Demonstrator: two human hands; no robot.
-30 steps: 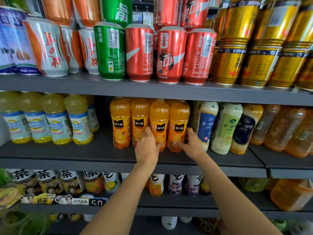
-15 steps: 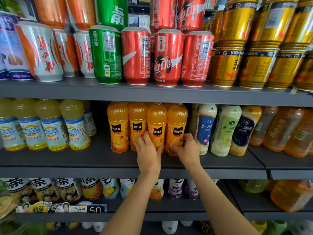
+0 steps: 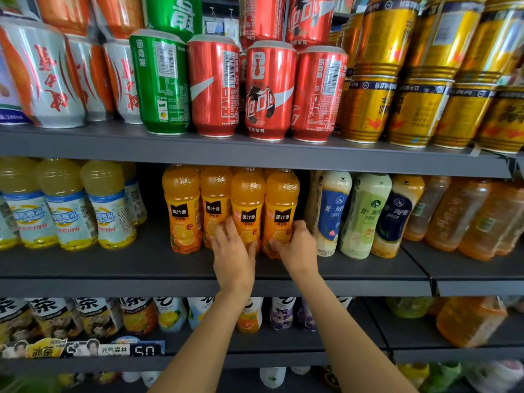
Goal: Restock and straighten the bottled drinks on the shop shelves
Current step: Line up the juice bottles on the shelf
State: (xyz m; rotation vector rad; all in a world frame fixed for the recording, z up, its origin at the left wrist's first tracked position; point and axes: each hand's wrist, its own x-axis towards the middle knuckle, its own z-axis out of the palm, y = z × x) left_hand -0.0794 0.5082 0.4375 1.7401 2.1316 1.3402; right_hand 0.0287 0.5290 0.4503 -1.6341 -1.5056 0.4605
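Note:
Several orange juice bottles stand in a row on the middle shelf [image 3: 113, 268]. My left hand [image 3: 232, 253] grips the base of the third orange bottle [image 3: 247, 199], fingers curled round its lower part. My right hand [image 3: 295, 248] grips the base of the fourth orange bottle [image 3: 281, 202] at the right end of the row. Both bottles stand upright, touching each other. The first orange bottle [image 3: 181, 208] and second orange bottle [image 3: 215, 199] stand free to the left.
Pale yellow drink bottles [image 3: 65, 211] stand left, with a gap between them and the orange row. Milk tea bottles [image 3: 331, 214] stand right next to my right hand. Cans [image 3: 266, 89] fill the shelf above. Mixed bottles [image 3: 170, 313] line the lower shelf.
Both hands stay on the two right orange bottles. The view has drifted upward a little, and the hands have closed tighter round the bottle bases.

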